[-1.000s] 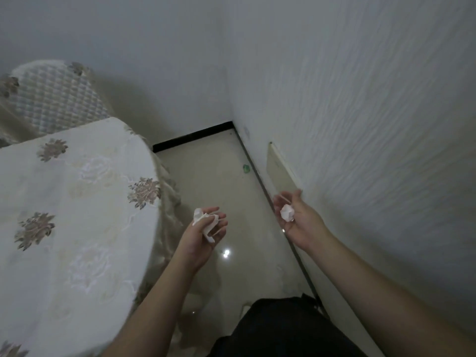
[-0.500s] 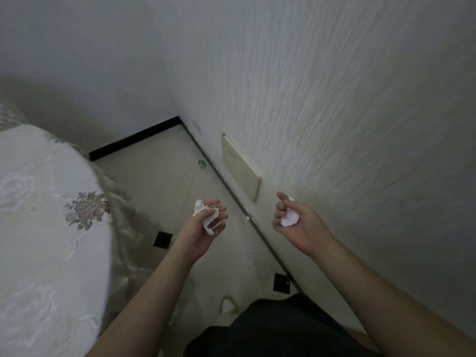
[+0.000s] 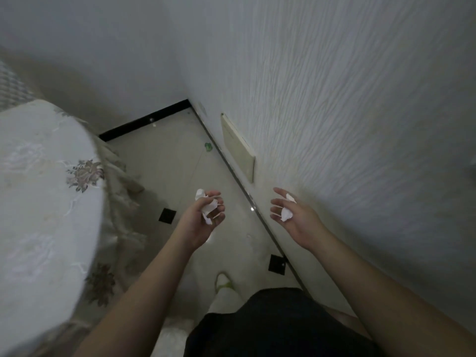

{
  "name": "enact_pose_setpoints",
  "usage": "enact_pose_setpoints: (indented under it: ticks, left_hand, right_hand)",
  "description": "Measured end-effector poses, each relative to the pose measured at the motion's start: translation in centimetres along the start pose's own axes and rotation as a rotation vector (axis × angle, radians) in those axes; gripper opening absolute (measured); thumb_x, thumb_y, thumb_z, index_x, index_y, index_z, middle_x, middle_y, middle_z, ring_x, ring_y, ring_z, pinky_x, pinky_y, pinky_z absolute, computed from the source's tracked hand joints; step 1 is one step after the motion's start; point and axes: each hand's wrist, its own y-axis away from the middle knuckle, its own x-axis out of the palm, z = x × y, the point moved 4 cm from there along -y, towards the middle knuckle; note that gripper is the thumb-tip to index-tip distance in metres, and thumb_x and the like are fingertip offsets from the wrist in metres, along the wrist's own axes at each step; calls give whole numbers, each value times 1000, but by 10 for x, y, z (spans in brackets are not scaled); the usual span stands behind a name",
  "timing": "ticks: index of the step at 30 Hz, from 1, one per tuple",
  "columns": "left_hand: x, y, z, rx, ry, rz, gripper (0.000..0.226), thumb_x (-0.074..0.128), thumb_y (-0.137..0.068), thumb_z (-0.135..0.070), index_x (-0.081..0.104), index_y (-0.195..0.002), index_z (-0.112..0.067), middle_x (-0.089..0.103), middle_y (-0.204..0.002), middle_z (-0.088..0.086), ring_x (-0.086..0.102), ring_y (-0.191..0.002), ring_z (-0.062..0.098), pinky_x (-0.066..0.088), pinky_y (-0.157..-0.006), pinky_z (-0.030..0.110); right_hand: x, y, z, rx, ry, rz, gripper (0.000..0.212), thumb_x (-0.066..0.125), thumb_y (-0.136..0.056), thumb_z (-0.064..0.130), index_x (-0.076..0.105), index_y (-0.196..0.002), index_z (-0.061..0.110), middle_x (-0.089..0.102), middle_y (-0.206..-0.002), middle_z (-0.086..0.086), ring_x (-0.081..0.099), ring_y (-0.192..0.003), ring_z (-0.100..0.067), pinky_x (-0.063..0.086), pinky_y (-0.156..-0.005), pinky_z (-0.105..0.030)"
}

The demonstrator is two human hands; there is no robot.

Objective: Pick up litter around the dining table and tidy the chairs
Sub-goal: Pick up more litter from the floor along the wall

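Observation:
My left hand (image 3: 203, 217) is held out over the floor with its fingers curled round a crumpled white tissue (image 3: 207, 206). My right hand (image 3: 292, 217) is held out near the wall, palm turned inward, fingers spread and nearly straight, with a small white paper wad (image 3: 286, 214) lying against the palm. A small green piece of litter (image 3: 208, 146) lies on the floor by the baseboard, ahead of both hands. The round dining table (image 3: 43, 191) under a floral cloth fills the left. A quilted chair back (image 3: 10, 86) shows behind it at the far left.
A textured white wall (image 3: 334, 112) runs close along my right, with a beige panel (image 3: 238, 148) low on it. The tiled floor (image 3: 164, 155) forms a narrow lane between table and wall, ending at a black baseboard (image 3: 144, 119). My slippered foot (image 3: 223, 282) is below.
The view has swung left, bringing more of the table back in. My right hand's fingers have spread from curled round the paper wad. My left hand still grips its tissue.

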Motion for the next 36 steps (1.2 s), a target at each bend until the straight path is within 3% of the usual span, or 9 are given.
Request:
enact_pose_setpoints:
  ticks: [2, 5, 9, 16, 21, 25, 30, 36]
  left_hand:
    - [2, 11, 17, 4, 1, -20, 14, 50, -85, -8, 58, -96, -10, 56, -79, 6, 54, -68, 17, 44, -66, 27]
    - [7, 29, 37, 23, 57, -31, 18, 55, -78, -9, 56, -96, -9, 55, -78, 7, 52, -66, 18, 42, -62, 26]
    - [4, 55, 62, 22, 142, -67, 18, 53, -77, -10, 53, -95, -8, 53, -78, 8, 49, -60, 16, 38, -55, 23]
    - [-34, 74, 65, -39, 159, -62, 14, 54, -79, -9, 55, -93, -7, 51, -80, 9, 42, -58, 13, 29, -38, 15]
    - [-53, 68, 55, -39, 99, -78, 9, 51, -84, -6, 54, -93, -8, 52, -80, 9, 41, -56, 12, 18, -40, 15]
    - [-58, 54, 62, -64, 41, -49, 12, 53, -80, -8, 54, -91, -14, 51, -79, 5, 31, -47, 8, 11, -42, 20]
    - [-62, 23, 77, -73, 30, -79, 22, 41, -89, -5, 58, -83, -18, 52, -79, 4, 31, -50, 10, 17, -41, 18]
    - [-100, -31, 111, -37, 28, -200, 20, 40, -90, -6, 56, -87, -18, 56, -79, 3, 42, -56, 13, 25, -43, 19]
  right_hand:
    - [-14, 7, -6, 47, -3, -11, 32, 52, -91, 0, 59, -121, 11, 60, -84, -6, 57, -75, -16, 48, -81, -30]
    - [-29, 13, -14, 110, 8, -39, 32, 50, -91, 0, 60, -120, 10, 59, -82, -7, 56, -71, -14, 49, -67, -23]
    - [-36, 20, -24, 139, 61, -64, 30, 47, -93, 1, 60, -119, 9, 55, -76, -3, 50, -65, -10, 39, -56, -19]
    - [-31, 20, -37, 95, 204, -133, 19, 49, -95, 18, 63, -107, 13, 41, -61, 3, 34, -50, -8, 22, -52, -25]
    - [-33, 15, -57, 121, 188, -162, 31, 46, -99, 36, 65, -106, 12, 41, -61, 3, 36, -51, -8, 30, -58, -25]
    - [-38, 7, -57, 92, 279, -179, 35, 40, -101, 37, 65, -105, 13, 43, -60, 3, 38, -54, -9, 34, -62, -24]
    - [-57, -19, -68, 48, 512, -244, 31, 40, -100, 29, 65, -101, 11, 48, -65, 0, 45, -59, -13, 41, -64, -28]
    - [-96, -89, -110, 32, 764, -268, 26, 42, -97, 24, 66, -95, 16, 52, -71, -2, 50, -67, -15, 46, -65, -28]
